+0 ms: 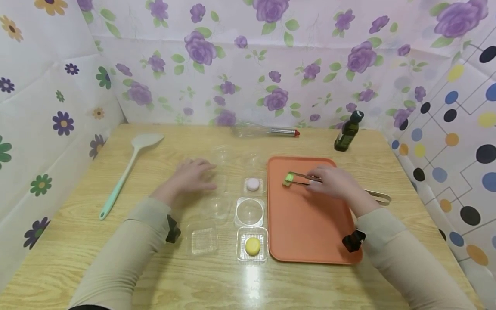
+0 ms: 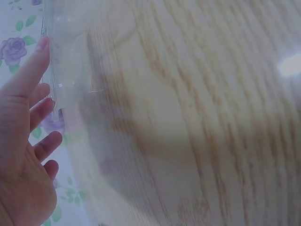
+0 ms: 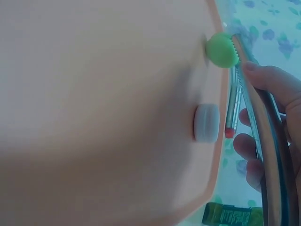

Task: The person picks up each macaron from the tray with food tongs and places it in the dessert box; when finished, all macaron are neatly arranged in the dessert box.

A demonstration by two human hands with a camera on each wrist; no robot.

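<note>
My right hand holds metal tongs over the orange tray. Between the tong tips is a green macaron, close over the tray's left part. A pale macaron stands on the tray in the right wrist view; the hand hides it from the head view. My left hand has its fingers loosely bent, right beside the clear plastic boxes. One box holds a pale pink macaron, and the nearest one a yellow macaron.
Between those two boxes lies another clear piece with a round ring. A clear square part sits to its left. A whisk and a dark green bottle are at the back, a turner at the left.
</note>
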